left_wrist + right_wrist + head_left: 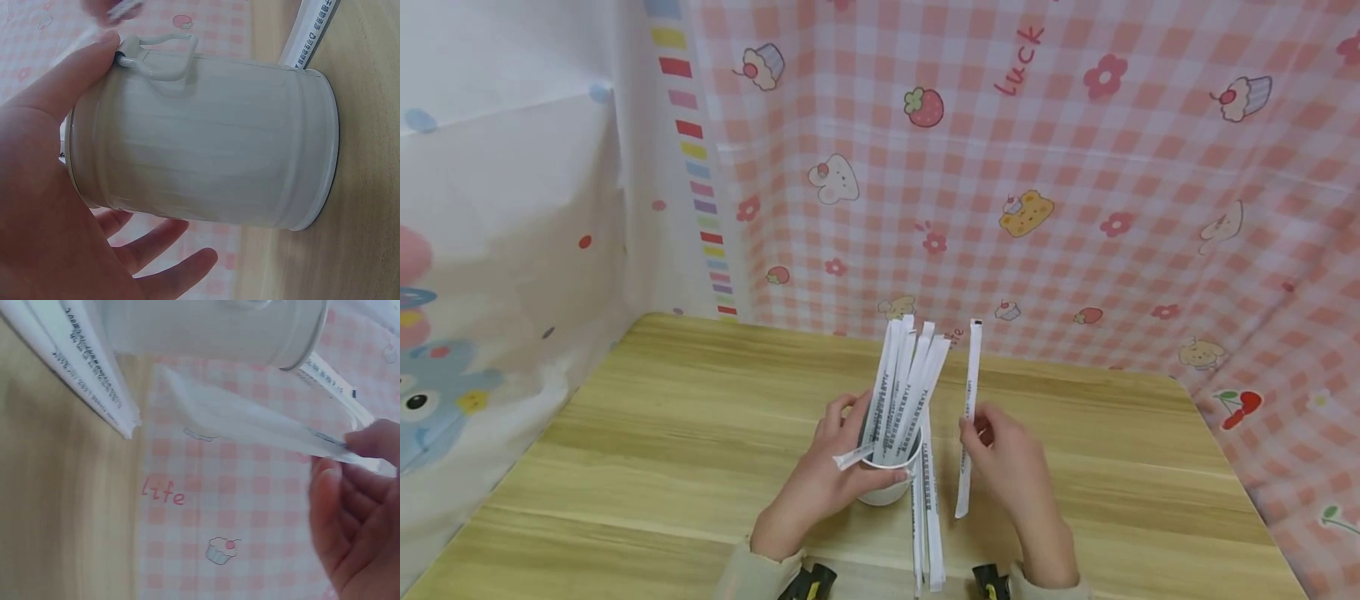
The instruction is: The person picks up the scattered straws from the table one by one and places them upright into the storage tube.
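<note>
My left hand (820,479) holds a small white metal bucket (206,137) near its rim, thumb on the near side and fingers round the far side. A wire loop handle (178,69) sticks out below the rim, close to the thumb. Several paper-wrapped straws (917,392) stand in the bucket, leaning and fanned out; one short end pokes out over the thumb side. To the right of the bucket, my right hand (1011,467) pinches a single wrapped straw (973,358) between thumb and fingers, roughly upright and apart from the bucket.
More wrapped straws (934,542) lie on the wooden table (662,467) between the hands, right beside the bucket. A pink checked cloth (970,167) hangs behind the table and along its right side; a white patterned cloth (512,192) hangs at the left.
</note>
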The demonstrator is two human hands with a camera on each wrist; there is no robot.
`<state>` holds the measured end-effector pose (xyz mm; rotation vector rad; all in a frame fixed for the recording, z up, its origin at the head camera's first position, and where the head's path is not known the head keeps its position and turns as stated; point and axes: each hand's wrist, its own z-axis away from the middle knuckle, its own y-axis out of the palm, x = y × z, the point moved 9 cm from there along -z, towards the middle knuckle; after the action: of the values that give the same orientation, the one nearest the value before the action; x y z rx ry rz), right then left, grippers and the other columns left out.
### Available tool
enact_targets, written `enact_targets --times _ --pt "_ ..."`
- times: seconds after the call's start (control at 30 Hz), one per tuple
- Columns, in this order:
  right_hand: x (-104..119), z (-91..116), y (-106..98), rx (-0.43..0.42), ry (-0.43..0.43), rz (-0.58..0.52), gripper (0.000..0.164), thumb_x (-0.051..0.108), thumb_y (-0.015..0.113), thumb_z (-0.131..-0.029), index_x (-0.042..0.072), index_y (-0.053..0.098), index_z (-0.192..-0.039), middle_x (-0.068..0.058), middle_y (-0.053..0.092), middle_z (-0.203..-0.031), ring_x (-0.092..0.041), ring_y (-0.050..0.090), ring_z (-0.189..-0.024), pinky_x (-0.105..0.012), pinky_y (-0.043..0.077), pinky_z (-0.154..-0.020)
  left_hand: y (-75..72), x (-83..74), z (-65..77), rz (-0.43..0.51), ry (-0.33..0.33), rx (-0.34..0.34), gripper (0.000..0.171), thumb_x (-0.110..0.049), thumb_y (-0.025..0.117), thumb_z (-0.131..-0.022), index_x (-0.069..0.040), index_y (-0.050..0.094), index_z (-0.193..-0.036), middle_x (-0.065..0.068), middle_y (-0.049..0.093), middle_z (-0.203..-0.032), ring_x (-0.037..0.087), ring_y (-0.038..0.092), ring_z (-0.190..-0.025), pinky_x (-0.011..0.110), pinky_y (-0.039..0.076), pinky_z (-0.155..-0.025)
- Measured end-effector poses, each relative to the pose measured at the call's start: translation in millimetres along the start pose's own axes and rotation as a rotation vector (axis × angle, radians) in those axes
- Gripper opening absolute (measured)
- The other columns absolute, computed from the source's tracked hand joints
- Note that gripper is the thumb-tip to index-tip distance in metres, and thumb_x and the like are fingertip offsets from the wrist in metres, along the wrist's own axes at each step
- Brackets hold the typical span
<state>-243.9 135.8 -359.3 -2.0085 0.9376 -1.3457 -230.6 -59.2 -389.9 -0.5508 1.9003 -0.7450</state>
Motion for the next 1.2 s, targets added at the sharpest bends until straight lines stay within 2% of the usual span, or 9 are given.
enact_targets --times 0.17,0.3,0.43,0.67,0.8,0.93,1.2 --pt "19.0 5.4 -22.4 -0.167 -0.124 -0.111 0.011 0.023 0.058 -0.086 0.012 0.061 -0.088 0.009 0.056 -0.066 -0.004 0.050 -0.057 -0.021 0.043 -0.050 -0.3 0.2 -0.2 0.005 -0.001 -0.002 0.102 -0.050 0.074 -0.063 -0.019 0.019 -0.143 0.013 0.030 -0.127 0.027 0.039 -0.103 0.039 0.041 -0.079" --pt "27.5 10.2 -34.2 -0.249 -0.192 -0.184 0.011 0.020 0.058 -0.087 0.010 0.060 -0.092 0.007 0.058 -0.070 -0.004 0.053 -0.058 -0.018 0.043 -0.049 -1.1 -1.7 -0.1 -0.002 0.015 -0.011 0.102 -0.051 0.074 -0.063 -0.018 0.020 -0.143 0.015 0.032 -0.126 0.028 0.040 -0.102 0.040 0.041 -0.078" --pt "35.3 13.9 -43.7 -0.319 -0.246 -0.207 0.012 0.015 0.060 -0.086 0.007 0.060 -0.093 0.004 0.060 -0.073 -0.006 0.054 -0.056 -0.016 0.044 -0.048 -0.3 -1.4 -0.1 -0.001 0.013 -0.006 0.102 -0.049 0.075 -0.063 -0.018 0.020 -0.143 0.014 0.031 -0.126 0.028 0.039 -0.103 0.039 0.041 -0.078" --pt "49.6 21.1 -58.7 -0.468 -0.352 -0.247 0.017 0.001 0.067 -0.077 0.002 0.061 -0.093 -0.002 0.063 -0.075 -0.009 0.056 -0.055 -0.015 0.044 -0.048 0.8 0.0 -0.5 -0.002 0.000 0.008 0.102 -0.049 0.075 -0.063 -0.018 0.019 -0.143 0.014 0.030 -0.127 0.028 0.038 -0.105 0.039 0.041 -0.079" --pt "56.8 24.3 -60.8 -0.503 -0.398 -0.263 0.020 -0.001 0.069 -0.074 0.003 0.062 -0.093 -0.002 0.064 -0.077 -0.009 0.057 -0.054 -0.015 0.045 -0.048 1.6 1.4 -0.7 0.004 -0.014 0.021 0.102 -0.050 0.074 -0.063 -0.019 0.018 -0.143 0.013 0.030 -0.128 0.027 0.037 -0.105 0.039 0.041 -0.080" --pt "64.2 27.8 -58.5 -0.517 -0.437 -0.267 0.021 0.002 0.070 -0.074 0.003 0.063 -0.093 -0.002 0.065 -0.079 -0.009 0.058 -0.054 -0.014 0.044 -0.047 1.2 0.4 -0.9 0.009 -0.001 0.013 0.102 -0.049 0.075 -0.063 -0.018 0.019 -0.143 0.013 0.030 -0.128 0.027 0.038 -0.105 0.040 0.041 -0.080" --pt "76.7 27.2 -40.4 -0.459 -0.465 -0.243 0.016 0.009 0.068 -0.078 0.005 0.062 -0.092 -0.002 0.065 -0.080 -0.011 0.059 -0.062 -0.018 0.046 -0.051 1.3 0.3 -0.7 -0.006 -0.004 0.017 0.102 -0.050 0.074 -0.064 -0.020 0.018 -0.143 0.013 0.030 -0.128 0.026 0.038 -0.104 0.039 0.042 -0.079"
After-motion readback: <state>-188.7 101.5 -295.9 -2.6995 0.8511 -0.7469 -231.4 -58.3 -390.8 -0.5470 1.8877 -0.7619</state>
